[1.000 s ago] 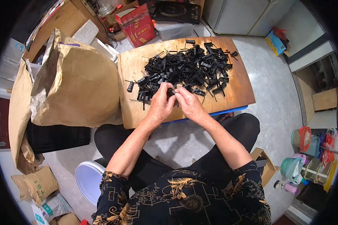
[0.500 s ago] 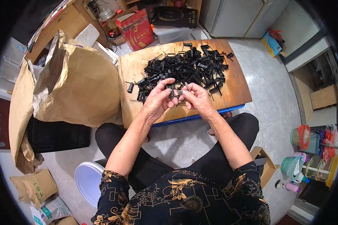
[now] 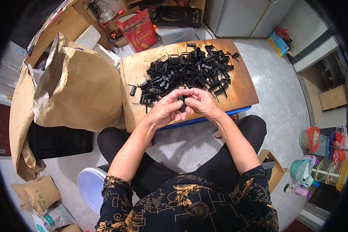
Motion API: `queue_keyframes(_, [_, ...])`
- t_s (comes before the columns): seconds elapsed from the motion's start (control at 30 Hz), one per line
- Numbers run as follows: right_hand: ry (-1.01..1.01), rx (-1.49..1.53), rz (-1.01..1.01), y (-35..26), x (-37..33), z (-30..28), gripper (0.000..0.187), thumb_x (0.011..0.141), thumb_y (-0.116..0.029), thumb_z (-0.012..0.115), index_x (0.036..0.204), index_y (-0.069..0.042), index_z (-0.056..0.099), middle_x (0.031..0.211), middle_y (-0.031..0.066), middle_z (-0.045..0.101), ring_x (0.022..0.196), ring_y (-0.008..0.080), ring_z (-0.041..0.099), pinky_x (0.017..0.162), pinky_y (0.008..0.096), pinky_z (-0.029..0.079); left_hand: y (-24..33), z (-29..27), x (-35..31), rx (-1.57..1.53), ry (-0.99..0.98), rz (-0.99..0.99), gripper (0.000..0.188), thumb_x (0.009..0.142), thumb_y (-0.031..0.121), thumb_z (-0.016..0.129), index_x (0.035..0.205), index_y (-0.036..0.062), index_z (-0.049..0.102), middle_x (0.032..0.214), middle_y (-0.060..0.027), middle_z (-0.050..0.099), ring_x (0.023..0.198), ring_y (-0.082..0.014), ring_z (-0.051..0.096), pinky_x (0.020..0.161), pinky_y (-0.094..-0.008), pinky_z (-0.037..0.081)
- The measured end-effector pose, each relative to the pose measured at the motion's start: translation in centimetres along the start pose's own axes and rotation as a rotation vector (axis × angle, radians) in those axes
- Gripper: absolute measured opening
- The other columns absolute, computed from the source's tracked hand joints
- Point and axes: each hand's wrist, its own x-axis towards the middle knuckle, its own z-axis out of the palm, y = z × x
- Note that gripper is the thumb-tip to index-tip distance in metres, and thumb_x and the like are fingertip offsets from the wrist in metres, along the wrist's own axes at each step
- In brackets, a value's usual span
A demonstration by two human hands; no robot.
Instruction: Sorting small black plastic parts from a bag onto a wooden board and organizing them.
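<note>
Between my two hands is a small black plastic part point(image 3: 183, 103), partly covered by fingers. My left hand point(image 3: 168, 108) grips it from the left, thumb pressed against it. My right hand point(image 3: 203, 103) closes on the same part from the right, with the fingertips of both hands meeting above it. Just beyond my hands spreads a heap of black plastic parts point(image 3: 189, 69), many with thin pins sticking out. The heap lies on a wooden board point(image 3: 241, 91), and one loose black piece point(image 3: 133, 91) sits apart at its left.
Left of the board stands a large open brown paper sack point(image 3: 81, 85). Behind it are a red box point(image 3: 138, 33), a clear plastic tub point(image 3: 176, 35) and a black cooktop point(image 3: 178, 15). A white bucket point(image 3: 92, 185) and an open cardboard box point(image 3: 272, 170) flank my legs.
My hands have drawn together, the right fingertips moving in to meet the left. The black part is now enclosed more tightly between them.
</note>
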Motion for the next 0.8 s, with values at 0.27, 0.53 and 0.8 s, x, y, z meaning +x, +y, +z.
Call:
queue_keyframes(0.27, [0.151,-0.078,-0.112,2.1,1.4,-0.3,0.018,0.086,-0.018,0.061,0.100,-0.007,0.058,0.071,-0.0069,0.056,0.053,-0.0018,0.038,0.045,0.0143,0.027,-0.9,0.1,0.2,0.653,0.161,0.188,0.033,0.091,0.009,0.049,0.124,0.0059,0.043,0.100,-0.0060,0.058,0.088,-0.0119,0.057,0.074,-0.0260,0.049])
queue_keyframes(0.53, [0.258,0.105,-0.039,2.2,1.3,1.5,0.031,0.093,-0.025,0.050,0.115,-0.003,0.049,0.059,-0.0049,0.046,0.047,0.0011,0.035,0.040,0.0169,0.026,-1.2,0.2,0.5,0.595,0.362,0.227,0.033,0.091,0.006,0.045,0.124,0.0051,0.044,0.100,-0.0075,0.060,0.087,-0.0125,0.060,0.068,-0.0238,0.050])
queue_keyframes(0.8, [0.192,0.136,0.006,2.7,1.4,2.2,0.039,0.095,-0.027,0.044,0.126,-0.005,0.038,0.057,-0.0044,0.041,0.042,0.0018,0.028,0.038,0.0175,0.021,-1.5,-0.5,1.0,0.448,0.458,0.270,0.033,0.090,0.006,0.046,0.123,0.0043,0.046,0.094,-0.0066,0.060,0.081,-0.0109,0.059,0.066,-0.0240,0.051])
